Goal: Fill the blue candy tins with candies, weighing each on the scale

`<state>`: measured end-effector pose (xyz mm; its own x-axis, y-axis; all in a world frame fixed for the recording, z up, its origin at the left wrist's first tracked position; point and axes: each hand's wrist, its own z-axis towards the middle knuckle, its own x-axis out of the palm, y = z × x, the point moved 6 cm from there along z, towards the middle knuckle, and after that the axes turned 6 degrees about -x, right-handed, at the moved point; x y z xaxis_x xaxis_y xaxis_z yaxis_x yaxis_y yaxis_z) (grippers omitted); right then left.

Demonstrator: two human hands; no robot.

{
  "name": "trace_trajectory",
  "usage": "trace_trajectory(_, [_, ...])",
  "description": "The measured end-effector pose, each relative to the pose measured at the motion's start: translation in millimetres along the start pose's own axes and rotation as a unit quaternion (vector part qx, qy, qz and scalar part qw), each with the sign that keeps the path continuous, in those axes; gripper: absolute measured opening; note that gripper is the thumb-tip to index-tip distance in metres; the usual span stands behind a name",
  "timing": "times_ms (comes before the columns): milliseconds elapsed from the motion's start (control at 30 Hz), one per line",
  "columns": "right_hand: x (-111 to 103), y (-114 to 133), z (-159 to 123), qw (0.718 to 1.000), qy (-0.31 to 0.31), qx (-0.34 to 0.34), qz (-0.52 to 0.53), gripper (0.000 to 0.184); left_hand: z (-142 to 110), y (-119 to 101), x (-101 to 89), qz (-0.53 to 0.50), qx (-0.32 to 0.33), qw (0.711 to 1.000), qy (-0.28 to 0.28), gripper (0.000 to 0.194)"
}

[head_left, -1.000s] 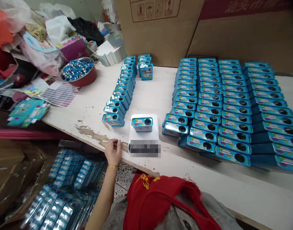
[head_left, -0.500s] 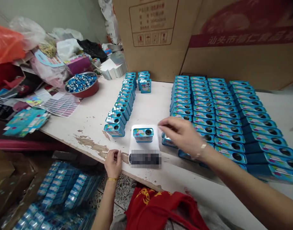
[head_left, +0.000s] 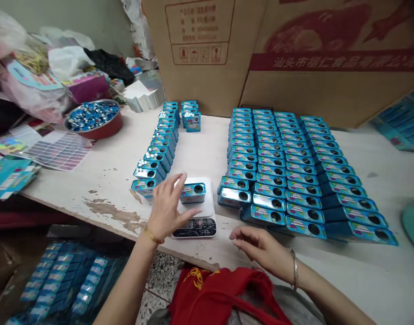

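"Where's the blue tin [head_left: 192, 193]?"

"On the white scale [head_left: 208, 201], just beside the left hand [head_left: 168, 207]."

"Gripping it?"

"No, fingers spread, holding nothing. The right hand [head_left: 261, 247] hangs open too, over the table [head_left: 369, 275], farther off."

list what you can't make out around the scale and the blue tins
Head view:
The reading on the digital scale: too small and blurred to read.
The left end of the tin on the scale: partly hidden by the left hand.
The label wording on the tins in the rows: too small.
The packs below the table: cut off by the table edge and the picture's bottom.
The round teal thing: cut off by the right edge.
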<state>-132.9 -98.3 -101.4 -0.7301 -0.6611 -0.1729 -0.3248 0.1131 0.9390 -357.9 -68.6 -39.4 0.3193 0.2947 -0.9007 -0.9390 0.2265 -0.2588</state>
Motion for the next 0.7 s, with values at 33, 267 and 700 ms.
trace_trajectory(33, [1.4, -14.7, -5.5, 0.999, -0.011, 0.025, 0.019, 0.036, 10.0, -7.6, 2.4, 0.011, 0.024, 0.999, 0.033, 0.052])
trace_trajectory(267, [-6.0, -59.7, -27.3, 0.989, -0.05, 0.056, 0.125, 0.038, 22.8, -78.0, 3.9, -0.041, 0.146, 0.982, 0.112, 0.036])
trace_trajectory(700, [1.4, -93.7, -16.2, 0.982, -0.05, 0.071, 0.168, 0.046, 39.5, -88.9, 61.4, -0.082, 0.191, 0.971, 0.117, 0.06])
